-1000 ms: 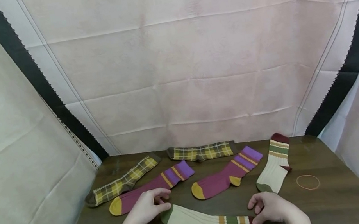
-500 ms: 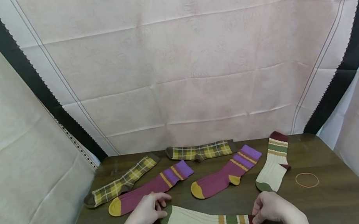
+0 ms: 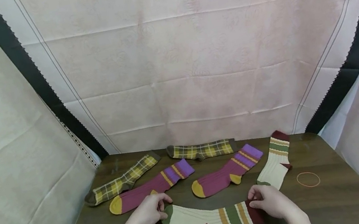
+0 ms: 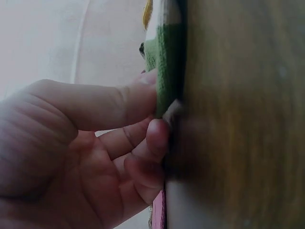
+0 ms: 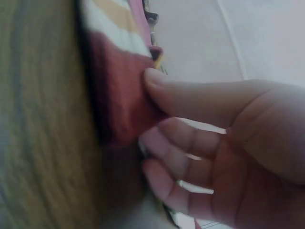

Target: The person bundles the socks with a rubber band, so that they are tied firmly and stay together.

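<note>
A cream ribbed sock point(image 3: 197, 220) with a green toe, dark red heel and cuff, and tan and green stripes lies crosswise near the front of the wooden table. My left hand point(image 3: 148, 212) pinches its toe; in the left wrist view the thumb point(image 4: 138, 98) presses on the green knit, with curled fingers at its edge. At the other end, my right hand point(image 3: 271, 201) pinches the far corner of the cuff point(image 5: 124, 90) between thumb and fingers. A matching cream sock point(image 3: 274, 167) lies just beyond the right hand, its green toe partly hidden by that hand.
Two maroon and purple socks point(image 3: 213, 183) with yellow toes lie behind the cream one. Two yellow plaid socks point(image 3: 203, 150) are farther back. A thin tan rubber band point(image 3: 307, 173) lies at the right. White cloth walls point(image 3: 175, 89) enclose the table point(image 3: 343, 195).
My right hand has shifted the cuff end away from me, so the sock lies straighter across the table. At the toe, my left hand stays nearly in place.
</note>
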`<action>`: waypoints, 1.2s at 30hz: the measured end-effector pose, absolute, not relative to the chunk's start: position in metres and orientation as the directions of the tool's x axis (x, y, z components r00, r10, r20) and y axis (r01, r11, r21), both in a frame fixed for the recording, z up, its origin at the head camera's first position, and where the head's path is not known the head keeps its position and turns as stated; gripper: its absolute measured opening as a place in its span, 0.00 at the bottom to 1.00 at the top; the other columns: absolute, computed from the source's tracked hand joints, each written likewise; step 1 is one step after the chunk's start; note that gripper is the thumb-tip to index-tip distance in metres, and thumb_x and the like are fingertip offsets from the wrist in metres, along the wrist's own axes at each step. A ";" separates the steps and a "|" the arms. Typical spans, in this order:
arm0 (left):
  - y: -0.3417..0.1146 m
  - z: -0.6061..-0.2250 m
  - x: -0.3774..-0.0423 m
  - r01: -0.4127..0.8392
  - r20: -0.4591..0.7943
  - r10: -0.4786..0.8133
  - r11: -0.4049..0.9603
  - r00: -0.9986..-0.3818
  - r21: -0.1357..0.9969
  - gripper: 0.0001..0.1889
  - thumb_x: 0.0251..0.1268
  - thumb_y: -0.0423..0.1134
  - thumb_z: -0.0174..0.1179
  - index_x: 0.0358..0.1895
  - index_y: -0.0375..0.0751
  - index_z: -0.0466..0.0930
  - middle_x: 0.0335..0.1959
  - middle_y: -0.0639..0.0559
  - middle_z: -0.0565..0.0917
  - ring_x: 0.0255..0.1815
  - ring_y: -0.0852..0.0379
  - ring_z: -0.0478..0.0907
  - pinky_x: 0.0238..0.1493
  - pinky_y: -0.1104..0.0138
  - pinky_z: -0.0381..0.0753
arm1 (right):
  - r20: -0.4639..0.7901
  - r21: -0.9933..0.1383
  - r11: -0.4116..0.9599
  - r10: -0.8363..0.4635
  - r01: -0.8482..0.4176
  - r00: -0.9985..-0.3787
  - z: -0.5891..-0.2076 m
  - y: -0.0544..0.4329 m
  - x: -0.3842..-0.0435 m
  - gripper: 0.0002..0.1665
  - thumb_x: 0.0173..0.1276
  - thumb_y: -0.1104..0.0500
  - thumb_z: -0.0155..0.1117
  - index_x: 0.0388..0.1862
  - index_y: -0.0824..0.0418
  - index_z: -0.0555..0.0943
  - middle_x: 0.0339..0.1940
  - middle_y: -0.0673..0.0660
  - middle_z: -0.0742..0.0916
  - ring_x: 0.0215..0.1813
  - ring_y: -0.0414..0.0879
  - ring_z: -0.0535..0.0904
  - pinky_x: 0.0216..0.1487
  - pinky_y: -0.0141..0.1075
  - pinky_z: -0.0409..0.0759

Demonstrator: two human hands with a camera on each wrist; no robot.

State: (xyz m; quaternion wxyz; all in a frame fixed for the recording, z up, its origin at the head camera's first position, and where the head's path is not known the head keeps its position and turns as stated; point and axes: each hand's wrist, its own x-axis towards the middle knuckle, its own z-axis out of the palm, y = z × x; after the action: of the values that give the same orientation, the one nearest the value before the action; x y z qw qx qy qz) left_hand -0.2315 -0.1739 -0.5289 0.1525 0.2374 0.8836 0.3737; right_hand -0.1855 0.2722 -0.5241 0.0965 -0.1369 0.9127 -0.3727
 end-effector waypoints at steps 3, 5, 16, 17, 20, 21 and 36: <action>-0.173 -0.528 -0.230 0.286 -0.099 0.516 0.614 -0.851 0.735 0.19 0.60 0.20 0.71 0.52 0.40 0.85 0.26 0.51 0.76 0.24 0.58 0.69 0.31 0.65 0.69 | -0.020 -0.687 0.700 -0.285 -0.194 -0.958 -0.528 0.270 -0.189 0.08 0.70 0.64 0.75 0.42 0.56 0.82 0.35 0.47 0.84 0.38 0.40 0.78 0.39 0.36 0.78; -0.173 -0.527 -0.229 0.283 -0.093 0.503 0.619 -0.859 0.733 0.18 0.62 0.21 0.70 0.53 0.41 0.85 0.25 0.52 0.75 0.23 0.58 0.68 0.30 0.66 0.68 | 0.003 -0.684 0.702 -0.271 -0.200 -0.962 -0.529 0.269 -0.191 0.10 0.70 0.66 0.75 0.42 0.55 0.83 0.36 0.47 0.84 0.40 0.41 0.79 0.40 0.37 0.80; -0.172 -0.527 -0.232 0.300 -0.081 0.508 0.622 -0.857 0.723 0.16 0.65 0.22 0.68 0.53 0.39 0.85 0.29 0.54 0.74 0.27 0.59 0.68 0.32 0.65 0.69 | 0.010 -0.682 0.709 -0.236 -0.179 -0.972 -0.528 0.269 -0.194 0.11 0.67 0.68 0.76 0.43 0.57 0.83 0.37 0.50 0.85 0.39 0.43 0.81 0.40 0.38 0.81; -0.173 -0.526 -0.232 0.299 -0.083 0.508 0.622 -0.857 0.724 0.15 0.65 0.22 0.68 0.53 0.38 0.85 0.30 0.54 0.75 0.28 0.58 0.69 0.32 0.64 0.70 | 0.006 -0.682 0.711 -0.231 -0.173 -0.973 -0.529 0.269 -0.194 0.11 0.67 0.67 0.77 0.43 0.57 0.83 0.36 0.50 0.85 0.38 0.43 0.81 0.40 0.38 0.81; -0.172 -0.525 -0.230 0.286 -0.092 0.503 0.621 -0.859 0.730 0.14 0.65 0.23 0.69 0.52 0.38 0.85 0.31 0.52 0.76 0.30 0.56 0.70 0.33 0.63 0.70 | 0.001 -0.681 0.715 -0.216 -0.159 -0.976 -0.531 0.270 -0.193 0.12 0.66 0.67 0.78 0.42 0.57 0.83 0.35 0.49 0.84 0.37 0.42 0.81 0.39 0.37 0.80; -0.171 -0.525 -0.229 0.281 -0.090 0.500 0.617 -0.861 0.735 0.14 0.65 0.22 0.69 0.51 0.37 0.86 0.31 0.50 0.77 0.30 0.55 0.70 0.33 0.62 0.70 | 0.001 -0.681 0.716 -0.209 -0.154 -0.978 -0.532 0.270 -0.193 0.12 0.66 0.67 0.78 0.42 0.57 0.83 0.35 0.49 0.84 0.37 0.42 0.80 0.38 0.37 0.79; -0.172 -0.526 -0.231 0.271 -0.092 0.492 0.615 -0.866 0.740 0.13 0.65 0.25 0.72 0.49 0.38 0.85 0.28 0.51 0.77 0.27 0.56 0.70 0.32 0.63 0.70 | -0.009 -0.705 0.697 -0.193 -0.130 -0.981 -0.533 0.275 -0.191 0.12 0.66 0.64 0.80 0.43 0.58 0.84 0.33 0.49 0.83 0.37 0.43 0.79 0.36 0.36 0.78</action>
State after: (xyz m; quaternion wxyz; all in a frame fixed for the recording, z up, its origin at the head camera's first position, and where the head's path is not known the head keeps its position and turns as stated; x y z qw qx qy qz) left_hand -0.2309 -0.1722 -0.5264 0.1444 0.2153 0.8869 0.3824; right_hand -0.1909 0.2751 -0.5329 0.0410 -0.0877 0.9203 -0.3790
